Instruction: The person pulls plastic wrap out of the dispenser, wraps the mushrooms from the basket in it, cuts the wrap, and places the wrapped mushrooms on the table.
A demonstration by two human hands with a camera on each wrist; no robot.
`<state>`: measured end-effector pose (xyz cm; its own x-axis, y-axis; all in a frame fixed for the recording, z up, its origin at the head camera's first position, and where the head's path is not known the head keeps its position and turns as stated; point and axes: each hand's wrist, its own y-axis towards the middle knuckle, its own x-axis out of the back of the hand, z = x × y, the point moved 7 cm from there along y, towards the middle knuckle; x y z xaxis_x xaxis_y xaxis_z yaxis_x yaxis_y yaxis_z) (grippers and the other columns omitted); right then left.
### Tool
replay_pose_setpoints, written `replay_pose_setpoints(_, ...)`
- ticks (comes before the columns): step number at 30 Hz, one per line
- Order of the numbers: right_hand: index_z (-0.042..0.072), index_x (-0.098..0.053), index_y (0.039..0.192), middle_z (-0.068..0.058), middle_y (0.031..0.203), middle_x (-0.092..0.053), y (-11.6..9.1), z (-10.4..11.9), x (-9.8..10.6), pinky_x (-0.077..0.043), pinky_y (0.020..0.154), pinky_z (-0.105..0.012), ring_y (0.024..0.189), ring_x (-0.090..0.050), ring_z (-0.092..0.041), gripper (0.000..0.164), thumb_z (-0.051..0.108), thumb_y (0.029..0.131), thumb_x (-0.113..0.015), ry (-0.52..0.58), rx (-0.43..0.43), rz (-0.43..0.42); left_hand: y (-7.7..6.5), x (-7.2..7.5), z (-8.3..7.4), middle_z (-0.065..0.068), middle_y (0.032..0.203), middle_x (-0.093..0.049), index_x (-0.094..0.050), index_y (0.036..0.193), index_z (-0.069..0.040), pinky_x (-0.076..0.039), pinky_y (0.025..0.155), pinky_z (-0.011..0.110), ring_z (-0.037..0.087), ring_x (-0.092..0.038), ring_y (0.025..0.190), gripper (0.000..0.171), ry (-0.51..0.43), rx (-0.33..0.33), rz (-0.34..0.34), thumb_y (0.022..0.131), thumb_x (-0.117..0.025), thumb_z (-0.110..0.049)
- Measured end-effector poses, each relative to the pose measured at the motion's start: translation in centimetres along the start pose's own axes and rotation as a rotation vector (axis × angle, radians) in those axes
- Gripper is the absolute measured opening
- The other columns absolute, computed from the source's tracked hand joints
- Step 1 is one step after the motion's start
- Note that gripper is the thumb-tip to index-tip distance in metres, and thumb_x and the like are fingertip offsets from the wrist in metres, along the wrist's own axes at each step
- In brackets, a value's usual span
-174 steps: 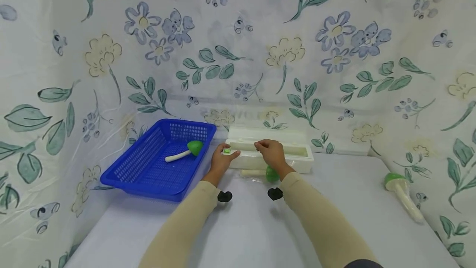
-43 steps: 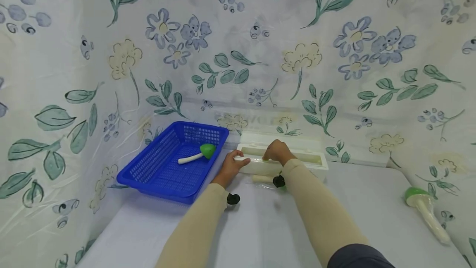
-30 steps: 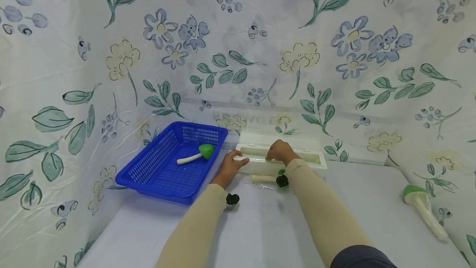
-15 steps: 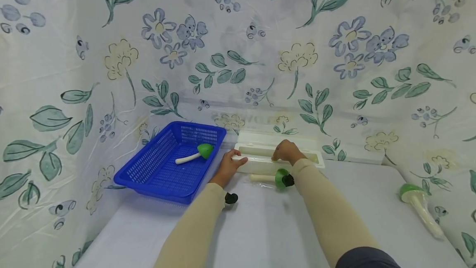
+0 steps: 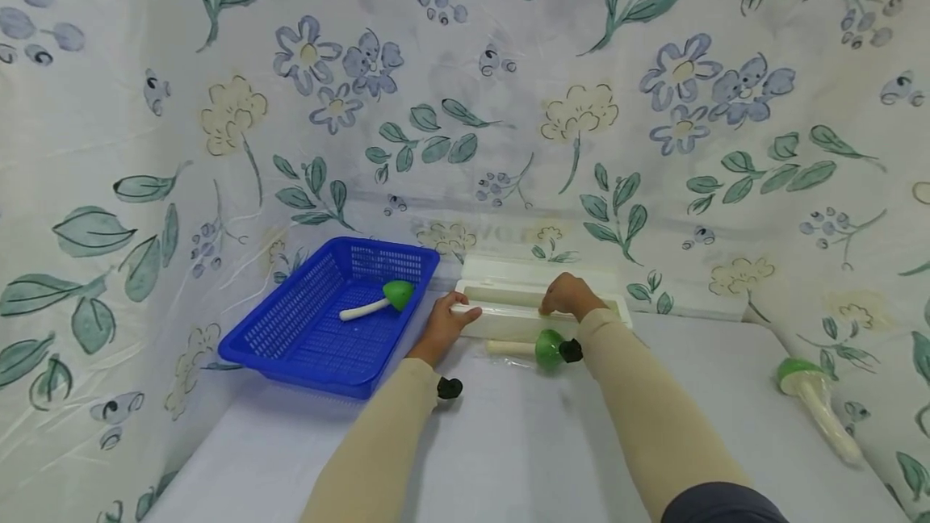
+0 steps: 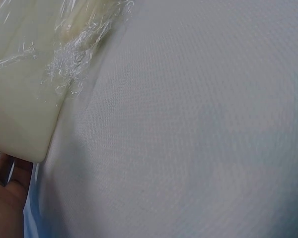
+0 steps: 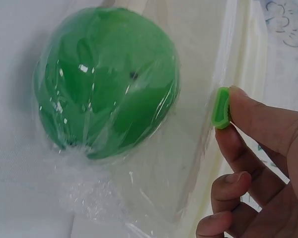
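Note:
My left hand (image 5: pixel 439 328) grips the left end of a long white cling film dispenser (image 5: pixel 501 323), its lid raised behind it. At the dispenser's front edge, toward the right end, my right hand (image 5: pixel 571 297) pinches a small green slide cutter (image 7: pixel 220 109) between thumb and finger. A toy mushroom (image 5: pixel 550 350) with a green cap and pale stem lies before the dispenser. Clear cling film (image 7: pixel 89 188) covers its cap in the right wrist view. The left wrist view shows crumpled film (image 6: pixel 77 59) beside the dispenser's pale end.
A blue plastic basket (image 5: pixel 291 374) stands at the left with another green-capped mushroom (image 5: pixel 395 295) inside. A film-wrapped mushroom (image 5: pixel 817 410) lies at the table's right side. Floral sheeting (image 5: pixel 494 144) hangs close behind the dispenser.
Earlier the green cutter sat by my left hand; my right hand has since come down to the edge and slid right along it. My left hand stays on the dispenser's end.

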<state>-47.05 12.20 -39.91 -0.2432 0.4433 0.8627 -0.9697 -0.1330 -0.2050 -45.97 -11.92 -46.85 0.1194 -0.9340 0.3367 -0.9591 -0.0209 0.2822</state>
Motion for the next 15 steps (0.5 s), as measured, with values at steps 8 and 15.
replay_pose_setpoints(8,0.001,-0.072,0.103,-0.016,0.116,-0.065,-0.7,-1.5,1.1,-0.046,0.094,-0.046,0.112,-0.057,-0.035,0.026,0.020,0.085,-0.075,0.000,-0.010,0.012,0.2,0.0,-0.2,0.014,0.105,-0.055,-0.055,0.093,-0.004,-0.038,0.092,0.045,0.032,-0.049,0.104,0.024,0.020,-0.026,-0.003,0.086,-0.076,-0.014)
replay_pose_setpoints(15,0.003,-0.073,0.098,-0.017,0.119,-0.063,-0.9,-3.3,1.3,-0.044,0.095,-0.047,0.114,-0.055,-0.036,0.022,0.020,0.084,-0.075,0.041,-0.041,0.010,0.0,0.0,0.1,0.015,0.105,-0.055,-0.055,0.094,-0.004,-0.036,0.095,0.047,0.033,-0.049,0.105,0.025,0.026,-0.014,-0.019,0.085,-0.077,-0.015)
